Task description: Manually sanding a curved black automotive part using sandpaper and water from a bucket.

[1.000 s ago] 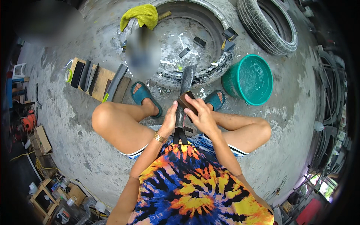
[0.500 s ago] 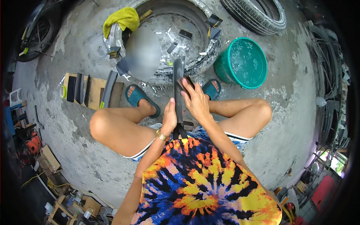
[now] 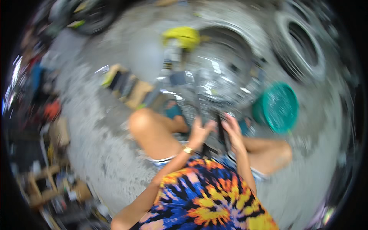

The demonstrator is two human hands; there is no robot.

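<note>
Motion blur smears this moment. My right hand has its fingers along a long dark strip, which stands lengthwise between my knees and seems gripped. To its left is my left hand, wearing a gold watch, thumb apart from the fingers. A faint greyish upright streak rises just beyond the left fingertips; whether that hand holds it is unclear. In front of both hands lies a large tyre with a wet, shiny inside, and loose small dark and pale pieces in it. A yellow-green cloth hangs over its rim.
A green bucket of water stands right of the tyre. Several dark strips lie on a wooden board to the left. Another tyre lies far right. Shelving with clutter lines the near left.
My view has swung, so the scene sits further right and lower. My hands have moved apart from each other; the dark strip is now beside the right hand.
</note>
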